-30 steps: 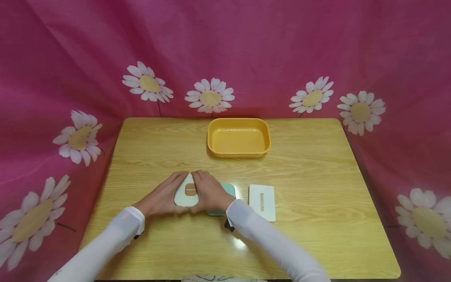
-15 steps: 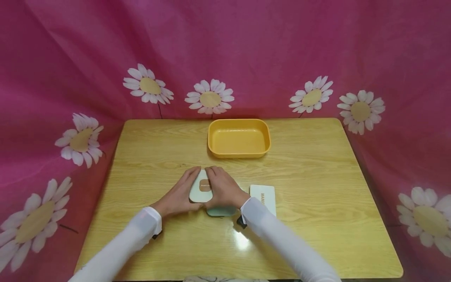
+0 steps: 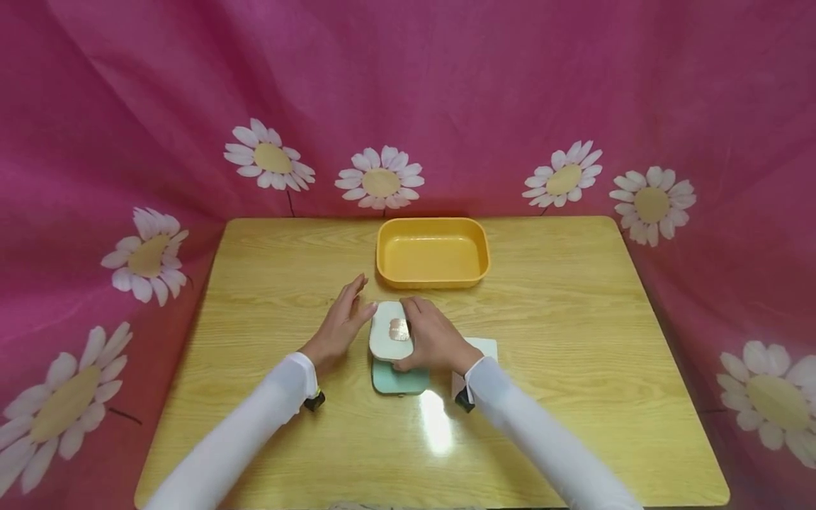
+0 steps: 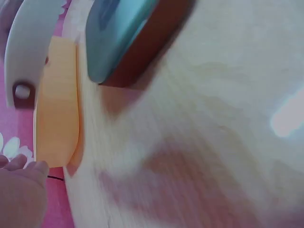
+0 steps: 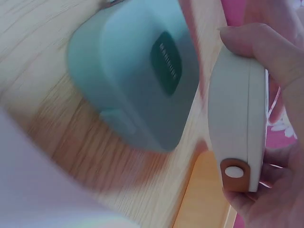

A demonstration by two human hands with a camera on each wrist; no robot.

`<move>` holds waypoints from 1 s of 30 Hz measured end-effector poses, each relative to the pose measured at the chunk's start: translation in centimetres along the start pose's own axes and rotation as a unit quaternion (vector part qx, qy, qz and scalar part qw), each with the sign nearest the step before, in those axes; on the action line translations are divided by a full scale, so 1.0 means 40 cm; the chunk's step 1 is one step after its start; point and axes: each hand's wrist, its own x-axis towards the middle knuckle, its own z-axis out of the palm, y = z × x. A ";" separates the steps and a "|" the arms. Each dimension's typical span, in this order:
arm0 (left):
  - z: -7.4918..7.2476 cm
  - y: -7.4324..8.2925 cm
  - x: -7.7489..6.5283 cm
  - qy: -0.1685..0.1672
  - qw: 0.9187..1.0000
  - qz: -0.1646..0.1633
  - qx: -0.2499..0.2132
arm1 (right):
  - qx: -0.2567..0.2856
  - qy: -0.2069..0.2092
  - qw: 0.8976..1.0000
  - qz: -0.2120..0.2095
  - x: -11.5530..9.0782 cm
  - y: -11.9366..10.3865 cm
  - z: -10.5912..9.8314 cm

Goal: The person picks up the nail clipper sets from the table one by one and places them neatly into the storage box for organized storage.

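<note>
My right hand (image 3: 436, 336) grips a cream manicure case (image 3: 384, 333) by its edges. In the right wrist view, a brown snap tab (image 5: 235, 175) shows on the case's side, with thumb and fingers at opposite ends. The case is held above the table and overlaps a mint-green manicure case (image 3: 400, 382) in the head view. To the left of the cream case, my left hand (image 3: 338, 326) has its fingers extended and holds nothing. Behind my right wrist, a white flat box (image 3: 486, 347) is partly hidden.
A yellow rectangular tray (image 3: 433, 283) stands at the back middle of the wooden table (image 3: 561, 425). Pink cloth (image 3: 472, 92) with daisies hangs close around the back and sides.
Both hands carried the cream case rightward, from left of the green case to over it. The left hand has let go; the right still holds the case, now turned slightly.
</note>
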 end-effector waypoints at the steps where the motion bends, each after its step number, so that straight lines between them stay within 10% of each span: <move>1: 0.000 0.002 0.010 0.006 1.000 -0.011 -0.004 | 0.004 0.000 1.000 0.004 -0.005 0.005 -0.002; 14: -0.003 -0.028 0.130 0.038 0.993 -0.091 -0.071 | 0.030 0.009 0.999 0.042 -0.052 0.064 -0.014; 30: 0.056 -0.010 0.261 0.096 0.976 -0.110 -0.159 | 0.041 0.022 0.998 0.040 -0.070 0.116 -0.038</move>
